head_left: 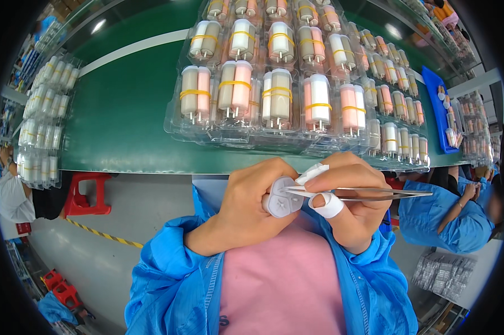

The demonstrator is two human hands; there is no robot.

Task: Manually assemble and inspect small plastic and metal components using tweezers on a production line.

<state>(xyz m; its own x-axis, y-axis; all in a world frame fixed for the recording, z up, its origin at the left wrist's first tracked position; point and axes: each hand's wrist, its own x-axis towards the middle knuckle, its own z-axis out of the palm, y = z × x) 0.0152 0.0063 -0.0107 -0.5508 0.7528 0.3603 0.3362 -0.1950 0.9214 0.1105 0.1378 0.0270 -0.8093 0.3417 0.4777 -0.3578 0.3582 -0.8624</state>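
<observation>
My left hand [238, 201] is wrapped round a whitish rounded plastic piece [280, 206] in front of my chest, its end face turned up with small raised features. In my right hand [349, 173] is a pair of metal tweezers [397, 195], pinched between thumb and fingers. The tweezers' tips reach onto the upper part of that face; whether they grip anything there is too small to tell. White tape [329, 206] is wound round my right thumb, and more white tape [313, 173] covers a fingertip. The rest of the plastic piece is hidden inside my left hand.
Beyond my hands, clear plastic trays [229, 135] of paired white, grey and pink cylinders with yellow bands stand on the green table [118, 123]. More trays [44, 120] are at far left. A blue bin [437, 111] stands right. Co-workers sit on both sides; a red stool [89, 192] is left.
</observation>
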